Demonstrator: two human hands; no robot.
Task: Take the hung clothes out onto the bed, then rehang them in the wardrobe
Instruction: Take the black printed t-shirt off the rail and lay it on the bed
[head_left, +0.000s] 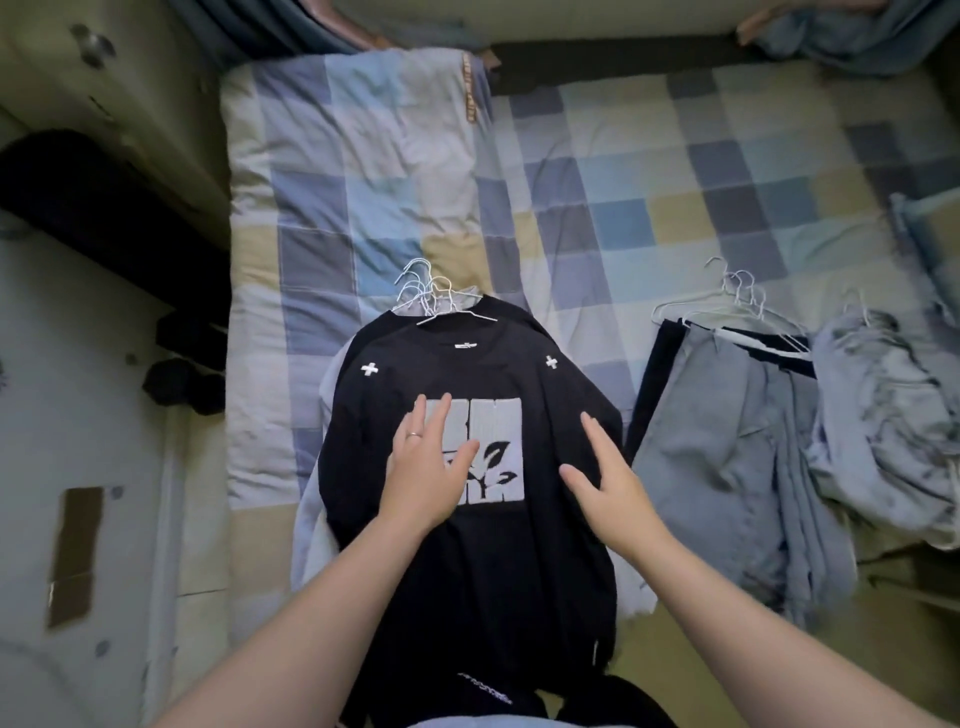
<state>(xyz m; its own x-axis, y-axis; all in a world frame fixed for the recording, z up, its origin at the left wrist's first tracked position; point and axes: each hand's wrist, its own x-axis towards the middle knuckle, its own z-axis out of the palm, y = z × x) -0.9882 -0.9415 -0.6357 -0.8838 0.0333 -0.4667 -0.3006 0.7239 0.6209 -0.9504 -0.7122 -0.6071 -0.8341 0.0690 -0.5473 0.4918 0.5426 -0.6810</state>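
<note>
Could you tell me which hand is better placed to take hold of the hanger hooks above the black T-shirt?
Probably the left hand: it lies on the black T-shirt directly below the hanger hooks; the right hand sits farther right.

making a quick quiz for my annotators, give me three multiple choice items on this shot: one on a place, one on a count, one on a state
1. Where does the grey trousers pile lie?
A. on the bed, to the person's right of the black t-shirt
B. on the floor
C. at the far end by the wall

2. How many white crosses mark the t-shirt's shoulders?
A. one
B. two
C. four

3. How are the left hand and right hand?
A. both gripping hangers
B. both open, fingers straight
C. both in fists

Answers: 1 A, the pile lies on the checked cover right of the shirt; 2 B, one cross on each shoulder; 3 B, straight fingers spread over the shirt's front, holding nothing.
</note>
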